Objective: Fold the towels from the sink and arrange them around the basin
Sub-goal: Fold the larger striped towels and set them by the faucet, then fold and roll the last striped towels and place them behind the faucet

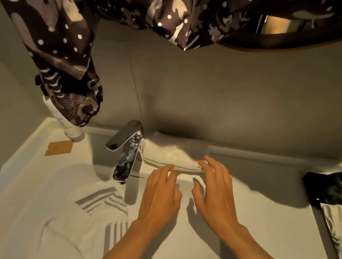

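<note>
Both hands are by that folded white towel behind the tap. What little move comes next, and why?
Probably reach for the striped white towel lying unfolded in the basin: the folded white towel already sits behind the chrome faucet, and the left hand and right hand are open.

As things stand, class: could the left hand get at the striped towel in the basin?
Probably yes. The left hand is open over the sink edge beside the tap, and the striped towel lies just to its left with nothing between them. The right hand is on the other side.

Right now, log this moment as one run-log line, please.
stage: placing folded towel behind basin beside faucet | left hand: open, fingertips at towel edge | right hand: open, fingertips on towel | striped towel: in sink
</note>
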`<act>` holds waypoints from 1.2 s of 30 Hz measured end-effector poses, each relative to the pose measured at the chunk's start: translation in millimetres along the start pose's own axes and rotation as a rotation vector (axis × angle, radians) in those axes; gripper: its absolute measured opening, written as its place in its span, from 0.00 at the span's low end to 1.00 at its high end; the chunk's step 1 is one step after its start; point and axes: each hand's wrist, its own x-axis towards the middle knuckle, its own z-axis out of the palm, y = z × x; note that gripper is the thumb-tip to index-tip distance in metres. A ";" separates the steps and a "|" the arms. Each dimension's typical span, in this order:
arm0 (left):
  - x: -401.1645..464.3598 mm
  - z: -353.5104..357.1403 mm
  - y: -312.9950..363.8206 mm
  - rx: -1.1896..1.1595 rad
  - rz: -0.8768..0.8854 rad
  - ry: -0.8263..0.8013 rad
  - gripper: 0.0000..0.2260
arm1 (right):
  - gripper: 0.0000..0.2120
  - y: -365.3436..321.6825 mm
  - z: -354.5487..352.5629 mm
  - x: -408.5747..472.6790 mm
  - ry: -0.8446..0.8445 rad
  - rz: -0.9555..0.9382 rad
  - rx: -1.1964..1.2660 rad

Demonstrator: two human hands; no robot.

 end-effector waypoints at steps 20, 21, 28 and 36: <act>-199.2 -145.9 -35.2 0.149 -0.615 -0.503 0.22 | 0.19 -124.6 11.2 -99.3 -0.575 -0.151 -0.046; -205.9 -148.0 -42.6 0.147 -0.650 -0.575 0.26 | 0.19 -129.7 20.8 -99.6 -0.620 -0.135 -0.057; -239.4 -98.3 -66.9 0.245 -0.574 -0.696 0.27 | 0.15 -152.7 93.5 -145.4 -0.921 0.367 0.012; -223.8 -111.9 -126.7 -0.057 -0.532 -0.934 0.21 | 0.22 -179.3 148.6 -140.2 -1.123 0.900 0.190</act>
